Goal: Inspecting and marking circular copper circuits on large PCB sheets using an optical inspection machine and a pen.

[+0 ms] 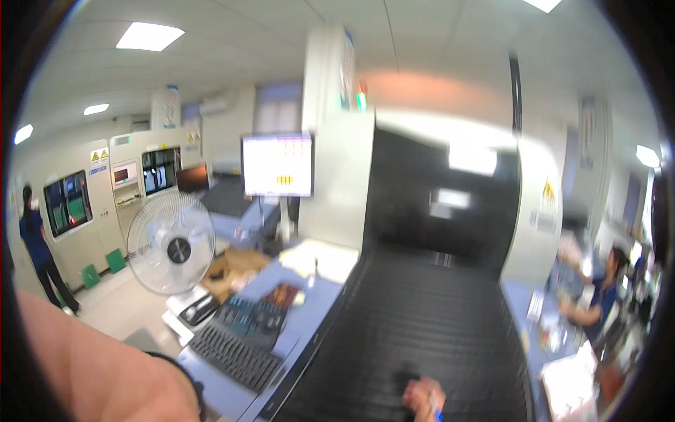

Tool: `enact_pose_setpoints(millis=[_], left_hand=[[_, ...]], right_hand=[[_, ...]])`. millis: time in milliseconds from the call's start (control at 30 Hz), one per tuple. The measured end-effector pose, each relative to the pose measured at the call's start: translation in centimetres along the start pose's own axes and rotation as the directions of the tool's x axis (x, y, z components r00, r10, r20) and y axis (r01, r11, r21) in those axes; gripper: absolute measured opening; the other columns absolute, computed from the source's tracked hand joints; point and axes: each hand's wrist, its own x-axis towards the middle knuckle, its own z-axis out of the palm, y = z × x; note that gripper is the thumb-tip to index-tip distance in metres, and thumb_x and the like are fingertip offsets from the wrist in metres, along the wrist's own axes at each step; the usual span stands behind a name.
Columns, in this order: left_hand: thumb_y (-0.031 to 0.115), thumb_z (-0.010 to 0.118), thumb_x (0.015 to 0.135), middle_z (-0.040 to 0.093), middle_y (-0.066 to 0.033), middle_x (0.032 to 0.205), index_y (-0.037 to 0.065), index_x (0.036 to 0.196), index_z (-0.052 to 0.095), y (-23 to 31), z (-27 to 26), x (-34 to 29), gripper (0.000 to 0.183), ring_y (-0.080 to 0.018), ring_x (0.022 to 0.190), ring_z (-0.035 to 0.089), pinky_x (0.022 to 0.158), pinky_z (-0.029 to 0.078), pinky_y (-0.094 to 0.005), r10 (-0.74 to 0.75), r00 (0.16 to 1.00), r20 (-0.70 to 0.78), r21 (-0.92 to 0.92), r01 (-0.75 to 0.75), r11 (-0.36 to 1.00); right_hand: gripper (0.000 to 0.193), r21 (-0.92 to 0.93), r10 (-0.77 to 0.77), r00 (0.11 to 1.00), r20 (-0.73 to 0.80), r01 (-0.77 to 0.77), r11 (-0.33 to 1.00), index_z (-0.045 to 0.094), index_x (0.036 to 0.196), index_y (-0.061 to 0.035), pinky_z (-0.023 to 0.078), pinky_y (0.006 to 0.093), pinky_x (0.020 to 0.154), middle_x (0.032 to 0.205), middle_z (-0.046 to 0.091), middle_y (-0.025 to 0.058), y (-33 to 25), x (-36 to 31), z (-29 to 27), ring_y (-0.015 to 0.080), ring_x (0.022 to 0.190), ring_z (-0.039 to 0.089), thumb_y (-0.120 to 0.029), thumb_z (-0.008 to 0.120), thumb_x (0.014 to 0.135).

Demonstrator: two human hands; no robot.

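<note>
- So, the black ribbed belt (436, 309) runs mid-scene, near to far; I'd keep fingers light and clear of its edges.
- Right hand (423, 397) sits low over the near end, fingers look curled, too blurred to tell any grip.
- Left hand (105, 366) looms near left, fingers hidden, can't tell.
- Keyboard (235, 356) on the left bench (313, 316).

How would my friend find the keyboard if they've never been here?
Find the big black ridged surface in the middle, then the blue tabletop along its left side. The dark keyboard lies at the tabletop's near end, below and right of the round fan in the picture. Unlike the dark sheet with bluish marks just beyond it, it has rows of small keys.
</note>
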Motion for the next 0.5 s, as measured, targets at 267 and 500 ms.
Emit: enact_pose_setpoints(millis=[267,500], left_hand=[[0.017,0.074,0.081,0.065,-0.0155,0.102,-0.002,0.109,0.061,1.1,-0.7,0.4,0.036,-0.0268,0.089,0.064,0.079,0.050,-0.0358,0.127,0.992,-0.016,0.039,-0.126,0.991],[0.014,0.073,0.084,0.067,-0.0154,0.097,-0.002,0.103,0.064,-3.6,2.5,-2.4,0.027,-0.0276,0.083,0.066,0.075,0.053,-0.0352,0.107,0.991,-0.077,-0.069,-0.113,0.991]], right_hand=[[0.048,0.738,-0.564,0.797,-0.216,0.511,0.440,0.052,0.121,0.0007,0.056,0.0319,0.066,0.101,0.067,0.0180,2.9,-4.6,-1.4,0.0196,0.079,0.067,-0.021,0.070,0.082],[0.032,0.685,-0.563,0.799,-0.210,0.531,0.499,0.055,0.120,0.0022,0.058,0.0303,0.070,0.100,0.069,0.0217,-0.3,-4.1,-2.0,0.0223,0.082,0.070,-0.005,0.064,0.090]])
